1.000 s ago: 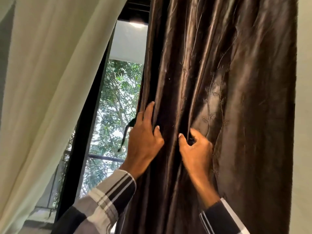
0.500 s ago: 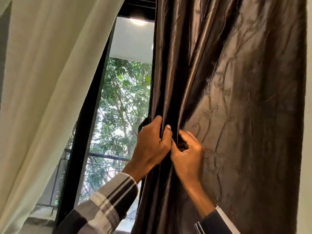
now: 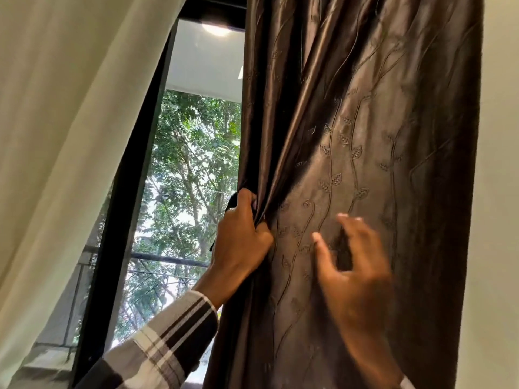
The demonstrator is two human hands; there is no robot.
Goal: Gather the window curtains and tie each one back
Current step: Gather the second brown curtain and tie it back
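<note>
A shiny dark brown curtain (image 3: pixel 365 136) with stitched leaf vines hangs on the right of the window. My left hand (image 3: pixel 241 242) grips a bunch of its folds at the curtain's left edge, together with a thin dark strap (image 3: pixel 231 202) that shows behind the knuckles. My right hand (image 3: pixel 351 270) is blurred, with fingers spread, and hovers in front of the curtain's face to the right of the gathered folds; it holds nothing. A cream curtain (image 3: pixel 70 136) hangs on the left, drawn diagonally aside.
Between the curtains runs a black window frame (image 3: pixel 132 192), with glass (image 3: pixel 191 178) showing trees and a railing outside. A pale wall (image 3: pixel 497 192) borders the brown curtain on the right. A stone sill (image 3: pixel 42 357) lies at the lower left.
My right hand has let go of the folds and moved right, fingers spreading. My left hand has closed tighter around the gathered edge, and more window shows.
</note>
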